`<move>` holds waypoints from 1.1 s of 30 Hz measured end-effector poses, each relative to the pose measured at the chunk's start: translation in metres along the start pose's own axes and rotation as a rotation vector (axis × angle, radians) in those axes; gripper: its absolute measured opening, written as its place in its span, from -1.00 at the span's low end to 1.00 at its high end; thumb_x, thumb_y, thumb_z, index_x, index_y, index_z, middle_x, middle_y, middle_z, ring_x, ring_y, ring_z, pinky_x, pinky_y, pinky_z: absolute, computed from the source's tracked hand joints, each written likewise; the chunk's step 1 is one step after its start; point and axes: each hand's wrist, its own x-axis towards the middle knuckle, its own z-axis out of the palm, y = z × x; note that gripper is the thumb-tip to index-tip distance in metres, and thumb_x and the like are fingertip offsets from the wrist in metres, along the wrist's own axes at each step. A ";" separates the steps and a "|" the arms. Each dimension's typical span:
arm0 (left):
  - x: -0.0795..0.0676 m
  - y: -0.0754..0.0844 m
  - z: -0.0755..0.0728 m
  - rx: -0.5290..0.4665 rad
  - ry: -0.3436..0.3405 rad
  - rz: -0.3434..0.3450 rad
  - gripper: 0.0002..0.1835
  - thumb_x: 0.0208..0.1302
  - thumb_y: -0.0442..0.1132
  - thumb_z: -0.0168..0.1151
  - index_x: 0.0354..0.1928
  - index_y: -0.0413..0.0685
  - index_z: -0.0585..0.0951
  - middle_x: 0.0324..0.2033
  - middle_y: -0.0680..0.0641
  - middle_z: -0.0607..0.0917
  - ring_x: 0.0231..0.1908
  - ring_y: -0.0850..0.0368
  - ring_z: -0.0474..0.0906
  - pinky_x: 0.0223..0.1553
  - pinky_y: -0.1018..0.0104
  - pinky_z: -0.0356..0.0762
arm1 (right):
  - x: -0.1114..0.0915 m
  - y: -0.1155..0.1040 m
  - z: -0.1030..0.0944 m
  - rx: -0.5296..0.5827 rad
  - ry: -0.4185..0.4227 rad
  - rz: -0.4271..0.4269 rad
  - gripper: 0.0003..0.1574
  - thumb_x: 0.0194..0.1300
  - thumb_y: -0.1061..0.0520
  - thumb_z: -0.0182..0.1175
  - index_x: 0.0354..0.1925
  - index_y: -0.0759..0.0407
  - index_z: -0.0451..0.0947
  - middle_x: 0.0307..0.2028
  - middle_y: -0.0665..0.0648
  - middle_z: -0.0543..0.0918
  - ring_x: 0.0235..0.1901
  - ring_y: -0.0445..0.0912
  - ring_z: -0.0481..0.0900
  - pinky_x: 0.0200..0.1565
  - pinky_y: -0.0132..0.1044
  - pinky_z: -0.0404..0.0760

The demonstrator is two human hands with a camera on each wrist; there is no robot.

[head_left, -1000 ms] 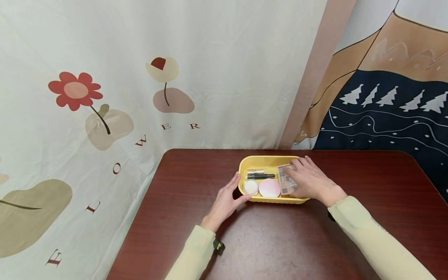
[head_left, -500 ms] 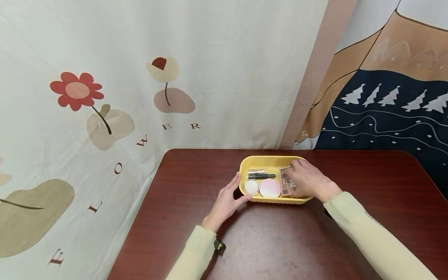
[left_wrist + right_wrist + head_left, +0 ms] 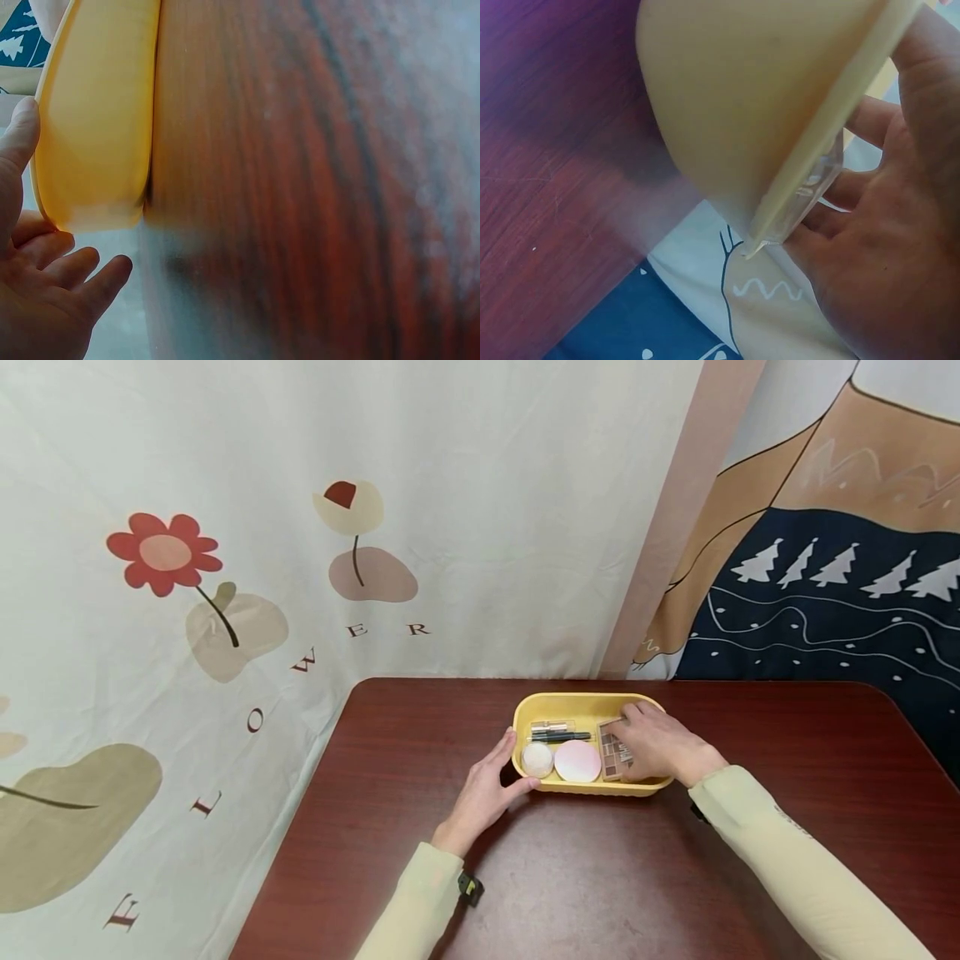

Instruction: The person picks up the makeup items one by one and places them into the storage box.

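A yellow basket (image 3: 581,700) stands on the table with cosmetics in it. My left hand (image 3: 480,789) touches its left end, thumb at the front corner. Seen from the left wrist, the fingers (image 3: 105,289) are spread loosely beside the basket wall. My right hand (image 3: 656,743) reaches into the right end and grips an eyeshadow palette (image 3: 613,756), covering its right part. The palette's clear edge (image 3: 810,187) shows past the rim in the right wrist view. Left of it lie a round pink compact (image 3: 577,762), a small white-lidded jar (image 3: 537,760) and a dark cosmetic pencil (image 3: 558,737).
A small clear-and-silver tube (image 3: 550,726) lies behind the pencil. The dark red wooden table (image 3: 570,877) extends in front and to both sides. A printed curtain (image 3: 487,527) hangs right behind the table's back edge.
The right hand and the palette have shifted slightly right, and the palette has settled lower inside the basket's right end. The left hand keeps its place at the left end.
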 end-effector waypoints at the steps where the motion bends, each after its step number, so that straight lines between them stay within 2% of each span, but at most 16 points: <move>1: 0.000 0.000 0.000 0.000 0.002 0.001 -0.07 0.28 0.05 0.48 0.55 -0.23 0.29 0.52 -0.16 0.31 0.48 -0.07 0.28 0.42 0.01 0.32 | 0.000 0.000 0.000 0.004 -0.001 0.004 -0.17 0.03 -0.20 0.58 0.21 0.11 0.68 -0.01 0.22 0.56 0.07 0.16 0.45 0.25 0.11 0.47; 5: 0.000 0.000 0.000 0.004 0.002 -0.005 -0.07 0.28 0.04 0.48 0.55 -0.23 0.29 0.53 -0.15 0.30 0.48 -0.07 0.28 0.43 0.01 0.31 | 0.000 0.001 0.001 0.009 0.001 -0.008 -0.18 0.04 -0.16 0.58 0.22 0.12 0.67 0.01 0.22 0.55 0.08 0.16 0.46 0.26 0.11 0.46; 10: 0.001 0.000 0.001 0.007 -0.012 -0.014 -0.06 0.29 0.06 0.46 0.55 -0.21 0.28 0.53 -0.15 0.29 0.49 -0.07 0.27 0.43 0.02 0.31 | -0.003 0.003 -0.001 0.020 0.011 -0.036 -0.14 0.05 -0.17 0.58 0.25 0.16 0.62 0.12 0.24 0.59 0.20 0.20 0.46 0.35 0.19 0.36; 14: 0.001 0.000 0.000 0.005 -0.007 -0.010 -0.06 0.28 0.06 0.47 0.55 -0.22 0.29 0.53 -0.15 0.30 0.48 -0.07 0.28 0.42 0.02 0.32 | -0.010 0.005 -0.009 0.057 0.032 0.002 -0.05 0.02 -0.25 0.59 0.27 0.17 0.60 0.21 0.27 0.58 0.30 0.25 0.41 0.41 0.29 0.24; 18: 0.001 0.000 0.000 0.009 0.005 -0.005 -0.06 0.26 0.07 0.48 0.54 -0.22 0.31 0.52 -0.15 0.31 0.48 -0.06 0.29 0.41 0.02 0.33 | -0.018 0.006 -0.020 0.078 0.014 0.084 0.08 -0.03 -0.29 0.61 0.32 0.22 0.55 0.31 0.36 0.51 0.38 0.31 0.32 0.43 0.32 0.18; 21: 0.002 -0.002 0.000 0.013 0.009 -0.002 -0.06 0.26 0.07 0.48 0.54 -0.22 0.31 0.52 -0.15 0.32 0.47 -0.05 0.29 0.41 0.03 0.33 | -0.023 0.007 -0.024 0.055 0.001 0.099 0.09 -0.04 -0.24 0.62 0.34 0.25 0.52 0.33 0.40 0.48 0.39 0.34 0.32 0.40 0.35 0.22; 25: 0.002 -0.002 0.000 0.014 0.012 0.001 -0.06 0.26 0.06 0.49 0.54 -0.23 0.31 0.52 -0.16 0.32 0.47 -0.05 0.29 0.41 0.03 0.34 | -0.024 0.007 -0.018 0.016 0.025 0.081 -0.03 -0.05 -0.15 0.61 0.27 0.21 0.58 0.25 0.37 0.53 0.29 0.29 0.41 0.29 0.35 0.37; 28: 0.001 0.000 -0.001 0.014 0.006 -0.002 -0.06 0.27 0.06 0.48 0.54 -0.22 0.30 0.52 -0.15 0.31 0.48 -0.06 0.29 0.41 0.02 0.33 | -0.020 0.005 -0.012 -0.017 0.028 0.071 -0.11 -0.05 -0.15 0.59 0.22 0.16 0.62 0.18 0.32 0.57 0.23 0.24 0.45 0.23 0.32 0.43; 33: 0.001 0.001 0.000 0.014 -0.016 -0.012 -0.05 0.28 0.08 0.46 0.56 -0.21 0.27 0.53 -0.14 0.28 0.49 -0.05 0.27 0.42 0.02 0.32 | -0.017 0.004 -0.011 -0.062 -0.005 0.058 -0.10 -0.06 -0.19 0.60 0.20 0.16 0.62 0.08 0.27 0.57 0.14 0.20 0.44 0.18 0.23 0.48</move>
